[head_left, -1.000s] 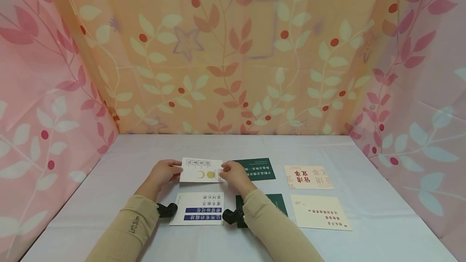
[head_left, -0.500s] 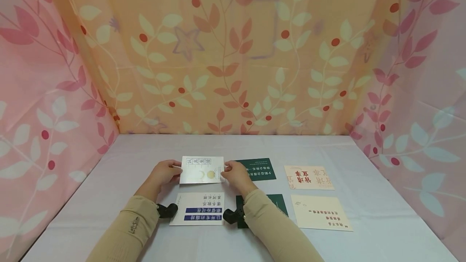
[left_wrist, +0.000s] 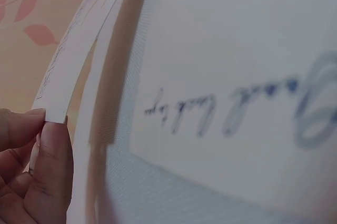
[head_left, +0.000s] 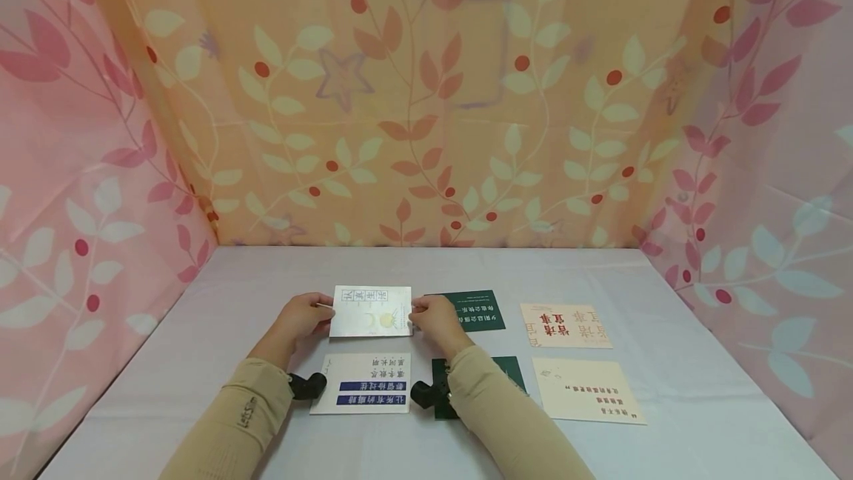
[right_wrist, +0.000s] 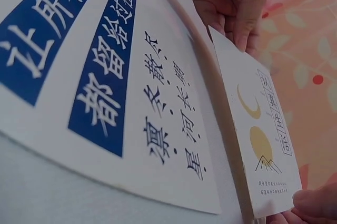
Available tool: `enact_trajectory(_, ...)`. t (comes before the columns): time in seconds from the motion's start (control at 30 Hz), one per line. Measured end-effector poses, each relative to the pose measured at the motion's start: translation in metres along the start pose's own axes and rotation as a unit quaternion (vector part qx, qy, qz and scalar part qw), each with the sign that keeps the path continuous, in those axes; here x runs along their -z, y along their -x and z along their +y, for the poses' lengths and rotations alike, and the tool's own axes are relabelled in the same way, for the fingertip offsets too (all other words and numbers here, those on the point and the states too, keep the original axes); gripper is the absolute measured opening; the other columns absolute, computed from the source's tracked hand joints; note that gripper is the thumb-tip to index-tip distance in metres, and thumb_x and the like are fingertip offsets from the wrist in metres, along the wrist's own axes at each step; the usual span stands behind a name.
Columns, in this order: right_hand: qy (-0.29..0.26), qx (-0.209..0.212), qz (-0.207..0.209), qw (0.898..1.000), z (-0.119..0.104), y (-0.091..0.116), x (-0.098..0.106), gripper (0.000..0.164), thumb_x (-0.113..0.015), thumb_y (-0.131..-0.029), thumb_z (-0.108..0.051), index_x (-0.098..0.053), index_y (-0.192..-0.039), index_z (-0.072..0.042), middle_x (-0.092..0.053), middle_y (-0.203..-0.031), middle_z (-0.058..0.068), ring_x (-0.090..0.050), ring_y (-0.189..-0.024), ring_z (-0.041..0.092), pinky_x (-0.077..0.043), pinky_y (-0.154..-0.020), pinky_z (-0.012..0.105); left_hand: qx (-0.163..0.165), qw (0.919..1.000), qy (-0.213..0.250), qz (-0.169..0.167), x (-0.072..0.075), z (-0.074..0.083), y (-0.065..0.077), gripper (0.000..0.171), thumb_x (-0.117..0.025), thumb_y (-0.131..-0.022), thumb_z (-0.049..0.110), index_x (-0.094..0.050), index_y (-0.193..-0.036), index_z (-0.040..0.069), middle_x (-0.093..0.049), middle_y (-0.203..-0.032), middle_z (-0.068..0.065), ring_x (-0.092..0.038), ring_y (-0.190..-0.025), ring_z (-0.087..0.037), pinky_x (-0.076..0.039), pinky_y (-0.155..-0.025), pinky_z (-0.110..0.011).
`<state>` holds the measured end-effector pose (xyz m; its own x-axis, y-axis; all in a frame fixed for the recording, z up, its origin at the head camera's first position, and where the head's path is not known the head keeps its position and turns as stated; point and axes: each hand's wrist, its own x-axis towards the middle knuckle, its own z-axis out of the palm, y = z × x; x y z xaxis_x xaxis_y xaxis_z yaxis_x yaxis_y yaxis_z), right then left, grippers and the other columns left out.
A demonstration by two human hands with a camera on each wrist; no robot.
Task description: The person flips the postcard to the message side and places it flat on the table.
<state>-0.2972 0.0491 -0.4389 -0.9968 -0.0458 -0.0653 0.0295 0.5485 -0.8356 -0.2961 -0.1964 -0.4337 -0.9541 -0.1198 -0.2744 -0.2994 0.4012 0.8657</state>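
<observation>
A white card (head_left: 371, 312) printed with a moon and a sun is held slightly above the table. My left hand (head_left: 301, 317) pinches its left edge; in the left wrist view the thumb and a finger (left_wrist: 54, 145) grip one corner. On the opposite edge, my right hand (head_left: 436, 319) pinches the card between thumb and fingers, partly cut off in the right wrist view. Just below lies a white card with blue bands (head_left: 360, 384). A dark green card (head_left: 483, 310) lies partly behind my right hand, and my right sleeve partly covers another dark green card (head_left: 509, 369).
To the right, a cream card with large red characters (head_left: 565, 325) lies above a cream card with small red print (head_left: 589, 390). The white-covered table (head_left: 693, 302) is bounded by patterned cloth walls (head_left: 426, 95). Each wrist wears a black device (head_left: 308, 386).
The held white card has shifted slightly right and tilted, so its face now catches more light. My right hand has moved a little to the right with it.
</observation>
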Motion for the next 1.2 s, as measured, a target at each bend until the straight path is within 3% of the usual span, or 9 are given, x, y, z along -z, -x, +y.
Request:
enact_trajectory(0.27, -0.016, 0.010, 0.013, 1.000, -0.002, 0.001, 0.005, 0.028, -0.068, -0.079, -0.006, -0.064, -0.106, -0.006, -0.060, -0.083, 0.002, -0.056, -0.073, 0.014, -0.048, -0.061, 0.026, -0.005, 1.0000, 0.005, 0.001, 0.000, 0.002, 0.000, 0.023, -0.056, -0.088, 0.010, -0.059, -0.110, 0.004, -0.058, -0.102, -0.012, -0.056, -0.074, -0.016, -0.050, -0.062, -0.023)
enact_trajectory(0.5, -0.025, 0.005, 0.021, 0.999, -0.004, -0.002, 0.008, 0.024, -0.066, -0.081, -0.008, -0.063, -0.105, -0.009, -0.059, -0.078, 0.001, -0.055, -0.066, 0.013, -0.046, -0.054, 0.024, -0.013, 0.9997, 0.021, -0.003, -0.001, 0.005, 0.000, 0.018, -0.057, -0.087, 0.007, -0.059, -0.105, 0.000, -0.060, -0.094, -0.010, -0.056, -0.072, -0.016, -0.050, -0.062, -0.025)
enact_trajectory(1.2, -0.080, 0.027, -0.008, 0.996, 0.000, -0.010, 0.019, 0.008, -0.060, -0.085, -0.007, -0.062, -0.092, -0.003, -0.062, -0.081, 0.012, -0.063, -0.074, 0.027, -0.055, -0.066, 0.034, -0.023, 0.9990, 0.040, 0.000, -0.002, 0.007, -0.002, 0.017, -0.061, -0.086, 0.008, -0.061, -0.100, -0.001, -0.061, -0.085, -0.007, -0.058, -0.070, -0.014, -0.052, -0.065, -0.026)
